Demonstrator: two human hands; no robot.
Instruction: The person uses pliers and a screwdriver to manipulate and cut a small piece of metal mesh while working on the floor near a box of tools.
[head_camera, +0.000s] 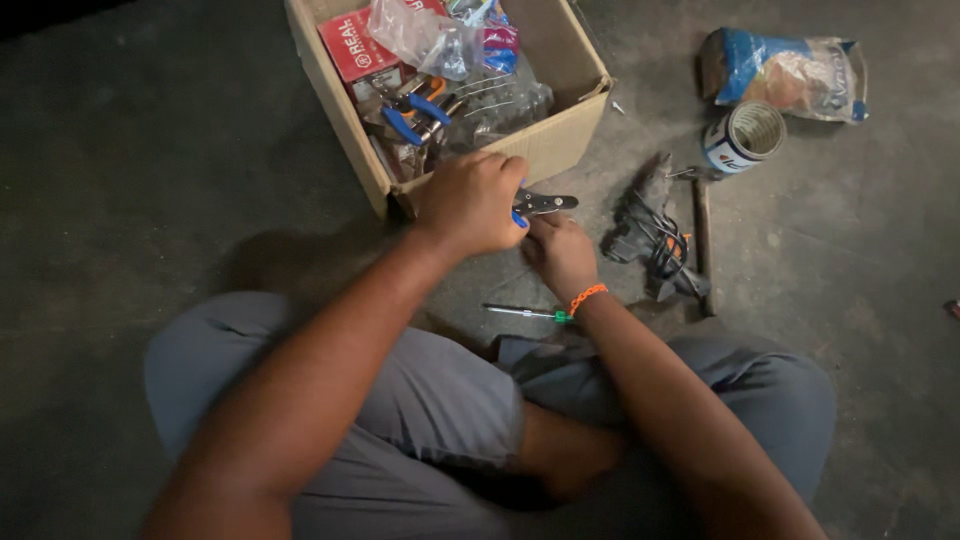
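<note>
Two hands meet at the cutter (540, 203): left hand (470, 203) fingers clenched round its handles, right hand (560, 252) at five o'clock pinching something unseen; best squeeze steadily

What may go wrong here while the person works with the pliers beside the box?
1. The right hand sits close under the pliers held by the left hand, so fingers might get pinched.
2. The screwdriver lies on the floor by the legs and could be knelt on.
3. The dim light may hide small parts.
</note>
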